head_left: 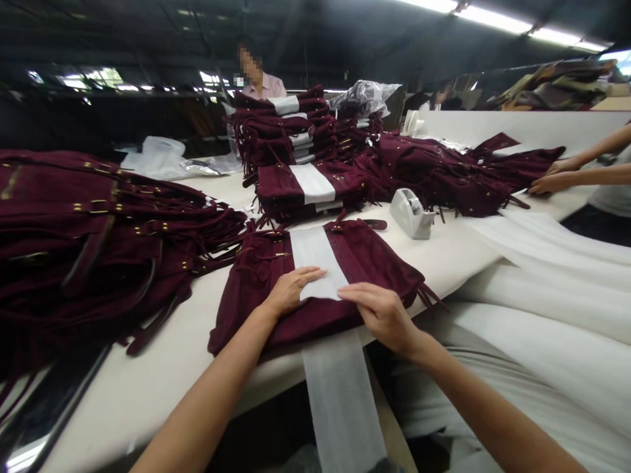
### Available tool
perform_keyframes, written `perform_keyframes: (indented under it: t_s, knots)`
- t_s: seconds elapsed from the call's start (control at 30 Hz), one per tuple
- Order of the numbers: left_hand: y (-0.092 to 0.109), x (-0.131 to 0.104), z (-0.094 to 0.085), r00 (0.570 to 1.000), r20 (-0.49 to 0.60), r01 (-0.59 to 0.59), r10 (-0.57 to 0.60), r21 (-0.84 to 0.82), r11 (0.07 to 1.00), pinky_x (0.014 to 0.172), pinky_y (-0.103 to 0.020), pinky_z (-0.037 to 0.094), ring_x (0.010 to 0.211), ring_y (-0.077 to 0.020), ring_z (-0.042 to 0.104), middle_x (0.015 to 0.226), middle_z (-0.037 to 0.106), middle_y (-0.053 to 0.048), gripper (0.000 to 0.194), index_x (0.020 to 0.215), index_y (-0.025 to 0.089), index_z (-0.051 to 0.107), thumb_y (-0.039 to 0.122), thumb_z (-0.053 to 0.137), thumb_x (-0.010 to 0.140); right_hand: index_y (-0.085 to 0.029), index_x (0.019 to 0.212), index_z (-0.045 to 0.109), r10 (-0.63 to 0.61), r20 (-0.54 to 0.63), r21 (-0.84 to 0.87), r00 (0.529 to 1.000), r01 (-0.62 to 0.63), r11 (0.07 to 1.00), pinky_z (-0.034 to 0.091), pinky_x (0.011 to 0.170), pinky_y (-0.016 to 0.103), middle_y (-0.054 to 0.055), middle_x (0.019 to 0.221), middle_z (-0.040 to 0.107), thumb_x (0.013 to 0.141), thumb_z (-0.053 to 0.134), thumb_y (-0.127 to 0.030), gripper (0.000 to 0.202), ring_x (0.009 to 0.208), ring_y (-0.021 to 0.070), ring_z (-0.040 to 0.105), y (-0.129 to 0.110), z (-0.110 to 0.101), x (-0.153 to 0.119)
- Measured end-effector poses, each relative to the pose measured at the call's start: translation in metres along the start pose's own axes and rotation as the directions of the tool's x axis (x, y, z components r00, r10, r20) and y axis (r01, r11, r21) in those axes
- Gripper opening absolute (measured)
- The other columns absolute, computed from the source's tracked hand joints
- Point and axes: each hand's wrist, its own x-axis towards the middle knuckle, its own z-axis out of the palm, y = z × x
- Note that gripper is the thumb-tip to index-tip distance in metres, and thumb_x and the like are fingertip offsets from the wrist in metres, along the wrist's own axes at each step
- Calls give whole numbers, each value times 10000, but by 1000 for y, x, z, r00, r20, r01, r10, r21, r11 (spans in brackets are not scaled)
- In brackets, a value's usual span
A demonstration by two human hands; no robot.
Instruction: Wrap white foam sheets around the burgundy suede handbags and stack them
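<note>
A maroon handbag (379, 263) with fringes lies flat on the table in front of me. Across its middle runs a white foam wrapping strip (315, 246), whose near end stops on the bag. My left hand (293, 289) rests with its fingers stretched out on the strip's left side. At the strip's near right corner, my right hand (382, 312) pinches the edge between thumb and fingers. The strip's other part (340, 401) comes out from beneath the bag and hangs over the table's front edge.
Loose maroon bags (59, 230) are heaped at left. Behind stands a stack of strip-wrapped bags (286, 141). A tape dispenser (411, 213) sits right of the bag. White foam sheets (537, 309) drape at right. A co-worker's hands (557, 177) touch more bags at far right.
</note>
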Motion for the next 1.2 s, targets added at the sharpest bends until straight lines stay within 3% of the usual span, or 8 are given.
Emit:
perform_keyframes:
  t_s: [0.07, 0.17, 0.33, 0.57, 0.73, 0.83, 1.1, 1.2]
  knots:
    - [4, -1, -3, 999, 48, -28, 25, 68, 997, 1126, -403, 363, 1322, -242, 467, 1450, 490, -36, 623, 1386, 311, 508, 137, 579, 792, -237, 1225, 649, -50, -120, -49, 991, 45, 998, 543, 909, 325, 61, 1093, 692, 879, 447, 17, 475, 1060, 181, 636, -19, -3, -53]
    - [5, 2, -1, 994, 105, -51, 39, 114, 992, 1163, -441, 285, 1361, -256, 413, 1486, 441, -25, 664, 1370, 348, 518, 79, 571, 766, -238, 1368, 539, -69, -2, -254, 998, 66, 965, 503, 999, 433, 108, 1292, 592, 853, 435, 56, 602, 1239, 249, 530, -21, 13, -119]
    - [3, 5, 4, 994, 106, -42, 30, 115, 992, 1180, -457, 222, 1387, -258, 373, 1498, 425, -37, 587, 1357, 342, 535, 90, 530, 826, -351, 1427, 439, -36, 10, -435, 999, 37, 899, 389, 1047, 625, 94, 1556, 280, 874, 383, 55, 688, 1391, 329, 340, -5, 56, -156]
    - [1, 1, 6, 994, 108, -29, 22, 61, 998, 1174, -496, 194, 1412, -280, 327, 1500, 427, -36, 538, 1319, 371, 563, 156, 633, 830, -224, 1294, 591, -249, 84, -276, 965, 263, 925, 390, 1076, 472, 64, 1235, 655, 982, 367, -103, 403, 1240, 232, 532, -35, 24, -88]
    - [2, 0, 12, 998, -22, -69, 66, -135, 989, 1162, -516, 212, 1332, -300, 429, 1361, 579, -50, 377, 1150, 316, 698, 186, 678, 797, -229, 1076, 691, -115, 40, -261, 993, 122, 958, 446, 954, 400, 57, 1083, 713, 963, 495, -191, 229, 1071, 225, 609, -33, -8, -1]
    - [10, -3, 12, 987, -157, -77, 34, -278, 958, 1096, -390, 368, 1160, -270, 567, 1199, 673, -60, 277, 1090, 215, 722, 302, 622, 847, -189, 875, 712, 142, 99, -207, 985, -119, 971, 476, 811, 333, 60, 888, 713, 968, 499, -372, 296, 872, 214, 631, -17, -1, 50]
    - [18, -20, 14, 973, -229, -89, 1, -378, 922, 1036, -372, 436, 1139, -282, 585, 1146, 678, -118, 376, 1169, 134, 653, 229, 593, 810, -87, 728, 671, 598, 432, 150, 675, -707, 691, 371, 503, 241, 48, 629, 616, 738, 635, -644, 557, 558, 152, 522, 44, 35, 84]
    - [22, -27, 14, 981, -192, -76, -7, -420, 904, 989, -333, 457, 1099, -263, 596, 1067, 693, -90, 342, 1090, 174, 687, 199, 634, 753, -99, 682, 654, 645, 371, 65, 669, -711, 700, 354, 499, 241, 63, 642, 623, 785, 583, -639, 555, 574, 161, 530, 53, 42, 67]
